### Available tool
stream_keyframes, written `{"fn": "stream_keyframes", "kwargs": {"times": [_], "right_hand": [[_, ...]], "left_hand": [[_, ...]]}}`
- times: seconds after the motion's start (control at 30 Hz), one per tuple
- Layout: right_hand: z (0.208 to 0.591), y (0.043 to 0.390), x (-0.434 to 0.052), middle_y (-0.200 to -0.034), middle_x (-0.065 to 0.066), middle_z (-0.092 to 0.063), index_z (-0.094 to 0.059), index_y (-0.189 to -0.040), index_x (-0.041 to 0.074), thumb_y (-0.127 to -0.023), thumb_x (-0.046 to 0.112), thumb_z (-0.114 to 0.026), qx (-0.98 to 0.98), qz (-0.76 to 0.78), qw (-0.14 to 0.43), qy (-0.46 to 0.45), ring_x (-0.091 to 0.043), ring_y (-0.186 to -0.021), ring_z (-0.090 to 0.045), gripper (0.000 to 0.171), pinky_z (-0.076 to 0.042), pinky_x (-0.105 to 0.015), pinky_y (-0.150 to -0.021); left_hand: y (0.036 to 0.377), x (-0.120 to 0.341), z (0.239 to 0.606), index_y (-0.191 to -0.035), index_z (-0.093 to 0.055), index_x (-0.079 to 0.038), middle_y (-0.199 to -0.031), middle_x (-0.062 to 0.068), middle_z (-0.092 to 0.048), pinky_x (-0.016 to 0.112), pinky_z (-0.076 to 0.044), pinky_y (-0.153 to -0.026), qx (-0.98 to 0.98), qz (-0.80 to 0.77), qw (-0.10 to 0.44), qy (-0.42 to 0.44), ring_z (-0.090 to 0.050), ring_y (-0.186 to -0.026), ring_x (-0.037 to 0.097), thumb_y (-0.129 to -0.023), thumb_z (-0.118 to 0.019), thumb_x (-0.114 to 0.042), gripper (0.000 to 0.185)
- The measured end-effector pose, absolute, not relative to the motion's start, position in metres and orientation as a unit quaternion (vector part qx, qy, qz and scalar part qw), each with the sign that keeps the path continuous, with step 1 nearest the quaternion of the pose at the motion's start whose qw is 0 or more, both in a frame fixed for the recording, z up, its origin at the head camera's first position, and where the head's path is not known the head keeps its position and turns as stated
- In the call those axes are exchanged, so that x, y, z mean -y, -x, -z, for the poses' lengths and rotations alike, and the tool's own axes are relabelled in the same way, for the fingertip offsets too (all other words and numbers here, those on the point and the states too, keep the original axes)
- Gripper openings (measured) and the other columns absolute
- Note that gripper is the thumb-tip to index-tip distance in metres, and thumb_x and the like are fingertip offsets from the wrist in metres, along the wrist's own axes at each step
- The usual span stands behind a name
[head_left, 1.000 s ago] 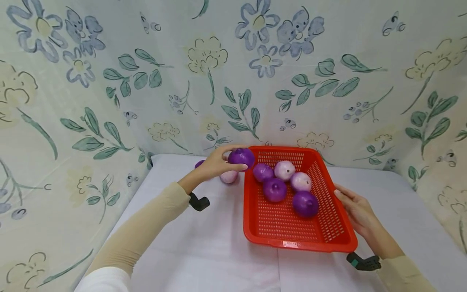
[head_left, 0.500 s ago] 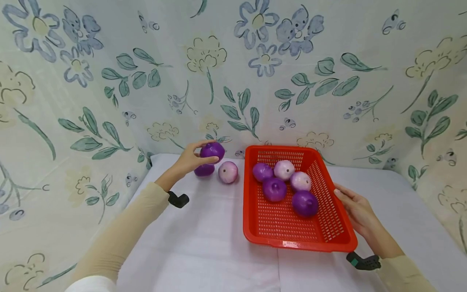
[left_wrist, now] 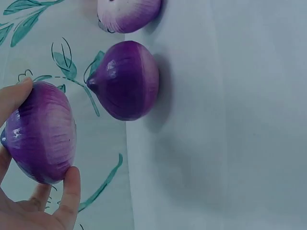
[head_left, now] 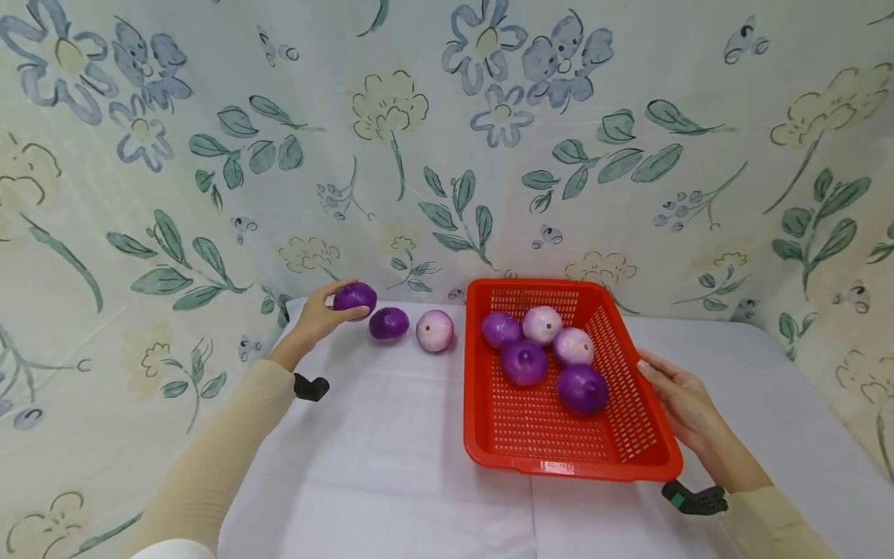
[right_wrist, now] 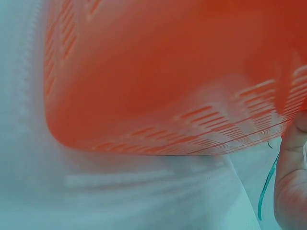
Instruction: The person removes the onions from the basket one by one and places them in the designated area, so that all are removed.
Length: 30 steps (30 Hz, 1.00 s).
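Observation:
My left hand (head_left: 317, 317) grips a dark purple onion (head_left: 355, 296) (left_wrist: 42, 132) just above the white table at the back left, near the flowered cloth wall. Beside it on the table lie another dark purple onion (head_left: 388, 323) (left_wrist: 125, 80) and a pale pink onion (head_left: 435, 330) (left_wrist: 128, 13). A red perforated basket (head_left: 621, 442) (right_wrist: 163, 76) holds several purple and pale onions (head_left: 524, 362). My right hand (head_left: 676, 400) rests with straight fingers against the basket's right rim; a thumb (right_wrist: 291, 182) shows beside the basket in the right wrist view.
Flowered cloth walls (head_left: 447, 140) close in the table (head_left: 377, 473) at the back and on both sides. White table surface lies in front of the basket and to its left.
My left hand has carried the dark purple onion leftward, from beside the basket's left rim past the two onions on the table, and lower. The right hand and basket have stayed put.

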State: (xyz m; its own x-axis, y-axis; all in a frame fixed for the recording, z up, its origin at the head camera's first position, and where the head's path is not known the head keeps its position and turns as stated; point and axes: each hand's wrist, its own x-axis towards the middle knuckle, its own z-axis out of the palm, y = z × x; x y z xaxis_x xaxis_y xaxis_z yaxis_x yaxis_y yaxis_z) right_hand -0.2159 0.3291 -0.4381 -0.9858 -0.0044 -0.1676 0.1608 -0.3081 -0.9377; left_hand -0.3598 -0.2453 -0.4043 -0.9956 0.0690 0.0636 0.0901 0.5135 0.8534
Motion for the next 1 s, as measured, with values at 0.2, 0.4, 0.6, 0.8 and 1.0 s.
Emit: {"fn": "stream_keyframes", "kwargs": {"times": [0.2,0.4,0.6,0.8,1.0], "right_hand": [[0.439,0.216,-0.33,-0.104,0.01,-0.072,-0.07,-0.113,0.033,-0.101,0.017,-0.06,-0.586,0.807,0.045,-0.058,-0.009,-0.09,-0.069,0.022,-0.059,-0.027,-0.076],[0.44,0.216,-0.33,-0.104,0.009,-0.072,-0.072,-0.111,0.032,-0.101,0.016,-0.06,-0.58,0.811,0.046,-0.06,-0.01,-0.09,-0.069,0.023,-0.059,-0.027,-0.076],[0.44,0.218,-0.33,-0.105,0.011,-0.072,-0.068,-0.116,0.033,-0.1,0.018,-0.061,-0.584,0.807,0.055,-0.072,-0.009,-0.092,-0.069,0.022,-0.058,-0.027,-0.077],[0.439,0.217,-0.33,-0.105,0.01,-0.072,-0.067,-0.117,0.032,-0.1,0.019,-0.061,-0.581,0.809,0.058,-0.074,-0.009,-0.092,-0.069,0.022,-0.059,-0.028,-0.078],[0.439,0.217,-0.331,-0.104,0.011,-0.072,-0.069,-0.114,0.033,-0.1,0.02,-0.062,-0.582,0.808,0.057,-0.076,-0.009,-0.092,-0.069,0.021,-0.058,-0.028,-0.078]], "left_hand": [[0.362,0.26,0.414,-0.15,-0.046,-0.02,-0.155,0.018,-0.036,0.057,-0.034,-0.11,0.869,0.493,0.016,0.031,-0.035,-0.139,0.039,-0.086,-0.08,-0.035,0.075],[0.362,0.266,0.42,-0.152,-0.043,-0.016,-0.156,0.02,-0.034,0.059,-0.029,-0.112,0.881,0.473,0.015,0.02,-0.029,-0.142,0.042,-0.087,-0.079,-0.031,0.075],[0.361,0.274,0.43,-0.152,-0.043,-0.014,-0.158,0.021,-0.03,0.061,-0.023,-0.114,0.889,0.457,0.017,0.015,-0.022,-0.145,0.044,-0.088,-0.078,-0.027,0.074],[0.362,0.277,0.439,-0.149,-0.045,-0.009,-0.156,0.024,-0.033,0.06,-0.022,-0.115,0.897,0.439,0.029,0.026,-0.025,-0.144,0.046,-0.088,-0.079,-0.023,0.071],[0.366,0.275,0.448,-0.148,-0.045,-0.006,-0.154,0.027,-0.034,0.06,-0.022,-0.115,0.904,0.425,0.038,0.027,-0.027,-0.142,0.048,-0.088,-0.079,-0.019,0.07]]}}
